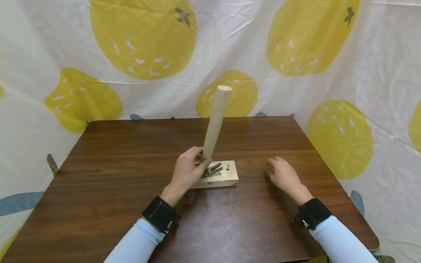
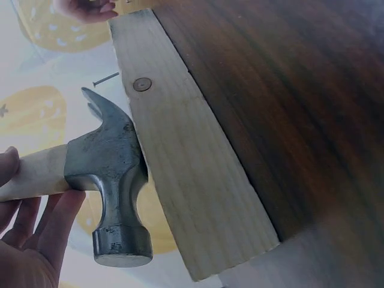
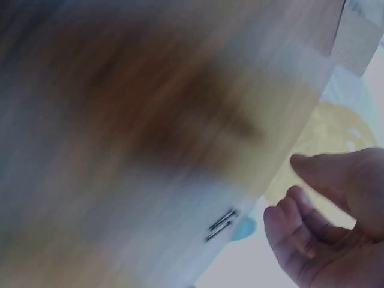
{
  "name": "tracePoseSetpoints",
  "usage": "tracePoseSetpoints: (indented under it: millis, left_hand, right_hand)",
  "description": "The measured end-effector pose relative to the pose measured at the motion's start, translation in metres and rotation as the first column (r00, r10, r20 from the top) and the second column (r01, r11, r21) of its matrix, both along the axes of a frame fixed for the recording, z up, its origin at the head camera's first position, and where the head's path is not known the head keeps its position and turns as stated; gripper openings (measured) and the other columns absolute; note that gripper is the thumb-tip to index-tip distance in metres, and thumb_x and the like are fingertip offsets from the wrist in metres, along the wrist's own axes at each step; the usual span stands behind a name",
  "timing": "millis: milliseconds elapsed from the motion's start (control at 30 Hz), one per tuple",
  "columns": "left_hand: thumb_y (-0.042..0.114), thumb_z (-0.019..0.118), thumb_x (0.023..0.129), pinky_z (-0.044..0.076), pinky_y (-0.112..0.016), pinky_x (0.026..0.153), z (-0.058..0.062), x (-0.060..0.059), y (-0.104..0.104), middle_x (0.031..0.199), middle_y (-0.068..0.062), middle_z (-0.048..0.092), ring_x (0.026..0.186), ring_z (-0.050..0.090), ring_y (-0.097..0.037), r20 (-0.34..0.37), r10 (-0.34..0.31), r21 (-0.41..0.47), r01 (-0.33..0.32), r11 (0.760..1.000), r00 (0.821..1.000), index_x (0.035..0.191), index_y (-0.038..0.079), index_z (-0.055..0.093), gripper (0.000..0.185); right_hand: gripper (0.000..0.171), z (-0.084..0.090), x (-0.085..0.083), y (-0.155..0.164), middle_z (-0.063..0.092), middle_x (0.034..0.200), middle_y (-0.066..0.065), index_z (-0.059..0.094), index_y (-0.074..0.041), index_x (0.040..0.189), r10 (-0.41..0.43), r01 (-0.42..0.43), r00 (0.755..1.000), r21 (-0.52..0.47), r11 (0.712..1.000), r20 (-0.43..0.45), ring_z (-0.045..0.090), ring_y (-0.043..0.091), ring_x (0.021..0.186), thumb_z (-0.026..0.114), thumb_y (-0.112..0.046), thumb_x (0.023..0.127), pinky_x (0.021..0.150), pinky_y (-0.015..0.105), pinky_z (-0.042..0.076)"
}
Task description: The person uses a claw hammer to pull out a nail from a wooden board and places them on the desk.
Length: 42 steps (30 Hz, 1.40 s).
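My left hand (image 1: pixel 187 168) grips a claw hammer (image 1: pixel 216 124) by its pale wooden handle, close below the metal head (image 2: pixel 108 156). The handle points upward, leaning slightly right, and the head is down against the top of a wooden block (image 1: pixel 227 179). Its claw points right, toward a nail (image 1: pixel 227 167) that stands up from the block. Over the table to the right of the block is my right hand (image 1: pixel 285 175), its fingers loosely bent. The right wrist view shows nothing between its thumb and fingers, and two loose nails (image 3: pixel 218 231) near it on the table.
A dark brown wooden table (image 1: pixel 131 160) carries the block. Behind and beside it hangs a white curtain (image 1: pixel 230 47) with yellow fruit prints. One side of the block has a round mark (image 2: pixel 142 84). Much of the right wrist view is blurred.
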<state>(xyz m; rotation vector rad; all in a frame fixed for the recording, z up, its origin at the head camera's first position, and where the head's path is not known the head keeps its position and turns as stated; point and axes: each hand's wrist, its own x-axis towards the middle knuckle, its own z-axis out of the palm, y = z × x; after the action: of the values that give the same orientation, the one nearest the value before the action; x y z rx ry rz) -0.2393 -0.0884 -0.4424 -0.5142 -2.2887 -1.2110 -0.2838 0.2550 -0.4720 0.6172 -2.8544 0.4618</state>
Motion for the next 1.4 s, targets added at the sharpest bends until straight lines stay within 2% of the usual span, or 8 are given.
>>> tracePoseSetpoints:
  millis: [200, 300, 467, 567, 667, 800, 1133, 1400]
  left_hand:
    - [0.009, 0.085, 0.086, 0.061, -0.042, 0.071, 0.003, -0.002, 0.001, 0.095, -0.008, 0.070, 0.081, 0.072, -0.024, 0.030, -0.005, 0.001, 0.005, 1.000, 1.000, 0.111, 0.002, 0.074, 0.028]
    - [0.011, 0.086, 0.085, 0.060, -0.047, 0.072, 0.005, -0.003, 0.002, 0.096, -0.008, 0.071, 0.080, 0.073, -0.026, 0.047, -0.006, 0.000, 0.006, 1.000, 0.999, 0.112, 0.003, 0.074, 0.030]
    - [0.017, 0.086, 0.086, 0.059, -0.041, 0.071, 0.008, -0.004, 0.006, 0.097, -0.004, 0.072, 0.081, 0.072, -0.019, 0.069, 0.020, -0.060, -0.016, 0.998, 0.997, 0.115, 0.007, 0.075, 0.033]
    - [0.022, 0.086, 0.086, 0.058, -0.039, 0.067, 0.010, -0.005, 0.008, 0.097, 0.000, 0.072, 0.080, 0.072, -0.015, 0.078, 0.046, -0.104, -0.037, 0.994, 0.996, 0.116, 0.010, 0.076, 0.034]
    - [0.026, 0.085, 0.087, 0.056, -0.038, 0.064, 0.011, -0.006, 0.010, 0.097, 0.003, 0.072, 0.082, 0.071, -0.014, 0.091, 0.067, -0.141, -0.054, 0.989, 0.994, 0.118, 0.014, 0.076, 0.034]
    - [0.029, 0.085, 0.087, 0.056, -0.037, 0.064, 0.013, -0.007, 0.013, 0.097, 0.003, 0.072, 0.083, 0.070, -0.015, 0.096, 0.070, -0.172, -0.053, 0.984, 0.993, 0.119, 0.015, 0.077, 0.036]
    - [0.030, 0.084, 0.088, 0.054, -0.037, 0.063, 0.017, -0.010, 0.020, 0.097, 0.003, 0.072, 0.081, 0.069, -0.016, 0.098, 0.068, -0.212, -0.046, 0.976, 0.993, 0.121, 0.016, 0.077, 0.036]
    - [0.025, 0.084, 0.088, 0.056, -0.038, 0.068, 0.017, -0.016, 0.028, 0.099, -0.001, 0.073, 0.084, 0.070, -0.018, 0.137, 0.028, -0.184, -0.002, 0.983, 0.990, 0.123, 0.013, 0.076, 0.037]
  right_hand:
    - [0.033, 0.004, 0.003, -0.023, 0.066, 0.106, 0.014, 0.069, 0.005, 0.116, 0.215, -0.215, 0.977, -0.093, 0.972, -0.001, 0.066, 0.032, 0.097, 0.074, 0.010, 0.084, 0.082, 0.047, 0.057]
    - [0.037, 0.007, 0.006, -0.035, 0.066, 0.110, 0.015, 0.067, 0.003, 0.120, 0.310, -0.309, 0.951, -0.131, 0.942, -0.016, 0.066, 0.030, 0.100, 0.072, 0.011, 0.084, 0.082, 0.045, 0.058]
    - [0.039, 0.008, 0.011, -0.051, 0.066, 0.115, 0.012, 0.068, -0.001, 0.121, 0.445, -0.451, 0.892, -0.155, 0.879, -0.074, 0.064, 0.024, 0.103, 0.071, 0.010, 0.084, 0.078, 0.037, 0.058]
    - [0.038, 0.008, 0.015, -0.058, 0.065, 0.120, 0.009, 0.068, -0.002, 0.124, 0.501, -0.504, 0.863, -0.152, 0.850, -0.060, 0.063, 0.022, 0.108, 0.071, 0.005, 0.087, 0.082, 0.036, 0.057]
    - [0.038, 0.008, 0.018, -0.062, 0.064, 0.123, 0.008, 0.067, -0.003, 0.127, 0.531, -0.529, 0.847, -0.141, 0.837, -0.027, 0.062, 0.022, 0.113, 0.070, 0.002, 0.090, 0.090, 0.039, 0.055]
    - [0.036, 0.006, 0.020, -0.065, 0.064, 0.125, 0.008, 0.069, -0.004, 0.127, 0.543, -0.541, 0.839, -0.116, 0.833, -0.012, 0.061, 0.022, 0.117, 0.070, 0.000, 0.091, 0.096, 0.041, 0.053]
    - [0.035, 0.005, 0.025, -0.065, 0.061, 0.128, 0.011, 0.071, -0.008, 0.128, 0.535, -0.535, 0.845, -0.030, 0.844, -0.006, 0.059, 0.024, 0.117, 0.070, -0.005, 0.093, 0.093, 0.042, 0.054]
    - [0.037, 0.002, 0.025, -0.065, 0.059, 0.129, 0.011, 0.071, -0.008, 0.130, 0.536, -0.536, 0.844, -0.014, 0.844, -0.001, 0.057, 0.025, 0.118, 0.071, -0.007, 0.093, 0.094, 0.042, 0.053]
